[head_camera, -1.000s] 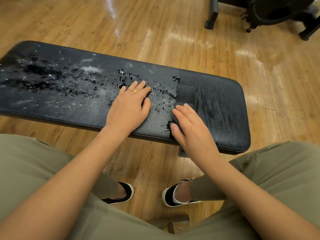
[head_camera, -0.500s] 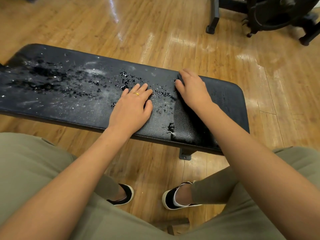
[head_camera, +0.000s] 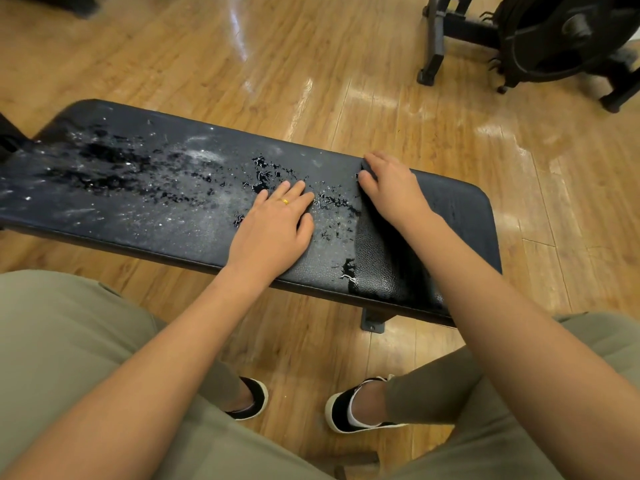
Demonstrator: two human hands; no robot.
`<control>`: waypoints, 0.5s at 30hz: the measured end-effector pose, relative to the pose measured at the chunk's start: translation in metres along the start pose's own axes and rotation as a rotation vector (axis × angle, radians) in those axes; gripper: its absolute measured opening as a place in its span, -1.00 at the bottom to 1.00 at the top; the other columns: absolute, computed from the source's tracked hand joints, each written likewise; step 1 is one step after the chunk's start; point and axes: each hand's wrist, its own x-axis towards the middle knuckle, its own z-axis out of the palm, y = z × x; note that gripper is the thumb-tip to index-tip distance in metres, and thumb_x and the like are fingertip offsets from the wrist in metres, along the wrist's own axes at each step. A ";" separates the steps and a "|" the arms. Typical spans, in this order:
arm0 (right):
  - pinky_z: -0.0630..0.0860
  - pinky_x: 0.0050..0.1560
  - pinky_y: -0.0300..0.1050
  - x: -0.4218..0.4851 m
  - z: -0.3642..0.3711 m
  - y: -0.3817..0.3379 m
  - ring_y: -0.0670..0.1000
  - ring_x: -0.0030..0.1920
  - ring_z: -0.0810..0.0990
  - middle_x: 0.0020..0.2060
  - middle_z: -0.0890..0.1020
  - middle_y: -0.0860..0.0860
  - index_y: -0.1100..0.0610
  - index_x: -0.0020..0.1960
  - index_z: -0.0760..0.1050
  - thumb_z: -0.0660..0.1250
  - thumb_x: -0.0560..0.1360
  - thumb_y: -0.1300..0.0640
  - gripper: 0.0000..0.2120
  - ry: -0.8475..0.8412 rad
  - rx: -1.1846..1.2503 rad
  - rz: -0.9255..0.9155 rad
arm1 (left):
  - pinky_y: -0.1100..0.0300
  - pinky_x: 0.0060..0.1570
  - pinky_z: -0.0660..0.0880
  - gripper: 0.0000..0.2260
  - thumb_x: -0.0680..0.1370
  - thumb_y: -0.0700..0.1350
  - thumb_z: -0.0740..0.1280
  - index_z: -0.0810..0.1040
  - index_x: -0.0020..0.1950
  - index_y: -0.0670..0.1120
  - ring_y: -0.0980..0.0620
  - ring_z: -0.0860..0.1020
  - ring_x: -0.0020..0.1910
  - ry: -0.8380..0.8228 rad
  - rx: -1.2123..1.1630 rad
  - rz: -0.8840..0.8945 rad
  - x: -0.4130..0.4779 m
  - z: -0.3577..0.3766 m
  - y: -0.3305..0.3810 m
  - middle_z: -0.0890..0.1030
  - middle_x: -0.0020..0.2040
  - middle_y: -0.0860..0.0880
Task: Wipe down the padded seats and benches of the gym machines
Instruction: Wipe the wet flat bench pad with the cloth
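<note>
Bench pad [head_camera: 173, 216]: black, textured, long; it runs across the frame from the left edge to a rounded right end, on a wooden plank floor [head_camera: 311, 81].

Surface: water droplets [head_camera: 263, 174] and pale smears cover the left and middle of the pad. A strip near the right end [head_camera: 377, 258] is darker and evenly glossy, with a small pool at the near edge.

Left hand [head_camera: 273, 226]: lies flat, palm down, at mid-pad toward the near edge. Its fingers are straight and close together, with the tips in the droplets. There is a gold ring [head_camera: 285, 201] on one finger.

Right hand [head_camera: 391, 188]: at the far edge of the pad, at the top of the glossy strip. The fingers are together and bent down onto the pad. A small dark corner [head_camera: 363, 167] shows by the thumb. Cannot tell whether it is a cloth, or whether the fingers pinch it or only press.

Below the near edge: a metal bracket [head_camera: 372, 322] of the bench frame, two black shoes [head_camera: 254, 400] with pale soles, and olive trousers [head_camera: 52, 341].

Far right corner of the frame: a dark machine frame [head_camera: 436, 39] and a round black disc [head_camera: 554, 36].
</note>
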 end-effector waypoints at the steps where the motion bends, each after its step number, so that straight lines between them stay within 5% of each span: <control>1: 0.32 -0.01 -0.02 -0.003 0.000 -0.001 0.17 0.24 0.45 0.24 0.52 0.11 0.27 0.20 0.47 0.17 0.64 0.10 -0.73 -0.001 0.001 0.004 | -0.10 0.52 0.14 -0.60 0.66 -0.04 0.11 0.41 0.49 -0.07 -0.05 0.24 0.54 0.003 -0.001 -0.002 0.000 0.000 0.000 0.34 0.53 -0.06; 4: 0.33 0.26 -0.05 -0.026 -0.002 -0.008 0.10 0.41 0.36 0.42 0.43 0.09 0.24 0.42 0.42 0.18 0.66 0.11 -0.62 0.012 0.041 -0.004 | -0.10 0.52 0.14 -0.60 0.66 -0.04 0.11 0.41 0.48 -0.08 -0.05 0.24 0.54 0.009 -0.003 -0.005 0.000 0.001 0.000 0.34 0.53 -0.06; 10: 0.21 0.45 -0.08 -0.089 0.000 -0.022 0.12 0.46 0.32 0.42 0.44 0.12 0.27 0.42 0.41 0.24 0.64 0.13 -0.61 0.015 0.039 -0.089 | -0.10 0.51 0.15 -0.59 0.66 -0.03 0.11 0.41 0.48 -0.08 -0.04 0.24 0.54 0.010 0.004 -0.001 0.001 0.001 -0.001 0.35 0.53 -0.06; 15: 0.24 0.39 -0.11 -0.077 -0.003 -0.017 0.11 0.44 0.34 0.40 0.45 0.13 0.28 0.39 0.42 0.22 0.65 0.12 -0.63 -0.027 0.027 -0.108 | -0.10 0.52 0.14 -0.59 0.66 -0.03 0.11 0.41 0.49 -0.07 -0.03 0.24 0.54 0.007 0.003 -0.004 0.001 0.000 0.000 0.34 0.53 -0.05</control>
